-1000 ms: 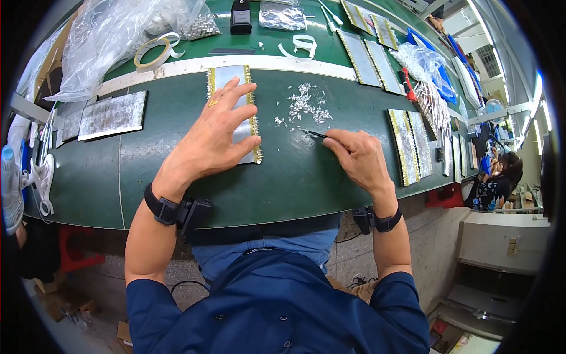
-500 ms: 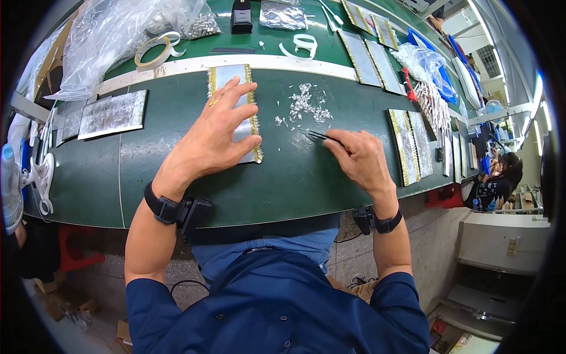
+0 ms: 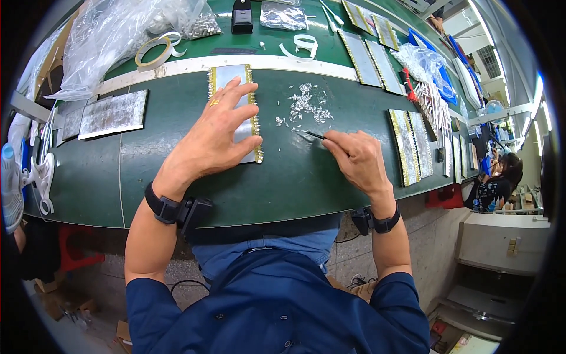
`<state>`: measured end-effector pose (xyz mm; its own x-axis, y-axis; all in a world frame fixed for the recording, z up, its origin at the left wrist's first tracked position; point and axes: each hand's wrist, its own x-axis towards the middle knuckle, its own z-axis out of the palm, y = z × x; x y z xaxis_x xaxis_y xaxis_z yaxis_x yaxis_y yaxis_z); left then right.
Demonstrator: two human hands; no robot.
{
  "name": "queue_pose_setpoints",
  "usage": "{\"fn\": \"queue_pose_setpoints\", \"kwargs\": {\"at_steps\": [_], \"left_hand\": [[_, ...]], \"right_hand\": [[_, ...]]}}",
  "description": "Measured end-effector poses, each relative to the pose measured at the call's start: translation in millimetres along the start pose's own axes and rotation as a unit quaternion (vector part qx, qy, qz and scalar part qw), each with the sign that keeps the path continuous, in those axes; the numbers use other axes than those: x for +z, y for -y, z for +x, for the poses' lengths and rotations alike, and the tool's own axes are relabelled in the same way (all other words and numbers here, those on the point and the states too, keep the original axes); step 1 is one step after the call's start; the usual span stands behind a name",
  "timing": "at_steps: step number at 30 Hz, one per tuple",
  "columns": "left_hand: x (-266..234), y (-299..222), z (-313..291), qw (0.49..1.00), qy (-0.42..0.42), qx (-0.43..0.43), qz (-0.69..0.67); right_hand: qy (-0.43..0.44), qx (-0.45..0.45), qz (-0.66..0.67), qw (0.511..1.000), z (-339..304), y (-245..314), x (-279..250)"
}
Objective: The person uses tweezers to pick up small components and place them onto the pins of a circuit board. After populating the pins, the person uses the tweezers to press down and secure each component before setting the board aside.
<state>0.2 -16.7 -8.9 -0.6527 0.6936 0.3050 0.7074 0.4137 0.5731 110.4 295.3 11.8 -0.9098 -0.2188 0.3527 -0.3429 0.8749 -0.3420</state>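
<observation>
My left hand (image 3: 219, 127) lies with fingers spread over a long grey panel (image 3: 226, 74), whose two long sides carry yellow strips lined with small metal pieces. In my right hand (image 3: 359, 156) is a pair of dark tweezers (image 3: 314, 134), pinched between thumb and fingers. Their tips point left, close to the table surface, just below a loose scatter of tiny silvery pieces (image 3: 305, 103). Whether a piece sits between the tips is too small to tell. A few single pieces lie apart between the scatter and the panel.
Metal plates (image 3: 112, 114) lie at left, near a clip fan (image 3: 12, 183). Behind are a plastic bag (image 3: 112, 41), a tape roll (image 3: 154, 52) and a black pouch (image 3: 241, 16). More yellow-edged panels (image 3: 404, 144) lie at right; a person (image 3: 498, 183) sits beyond.
My right hand has shifted slightly left, and the two arms of the tweezers look closer together. My left hand stays on the panel.
</observation>
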Motion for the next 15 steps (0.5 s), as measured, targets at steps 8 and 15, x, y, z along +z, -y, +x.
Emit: {"fn": "queue_pose_setpoints", "kwargs": {"at_steps": [8, 15], "left_hand": [[0.6, 1.3, -0.4, 1.000, 0.001, 0.000, 0.003], [-0.6, -0.4, 0.0, 1.000, 0.003, -0.001, 0.002]], "right_hand": [[-0.007, 0.005, 0.017, 1.000, -0.9, 2.9, 1.8], [0.007, 0.038, 0.002, 0.999, -1.6, 3.5, 2.0]]}}
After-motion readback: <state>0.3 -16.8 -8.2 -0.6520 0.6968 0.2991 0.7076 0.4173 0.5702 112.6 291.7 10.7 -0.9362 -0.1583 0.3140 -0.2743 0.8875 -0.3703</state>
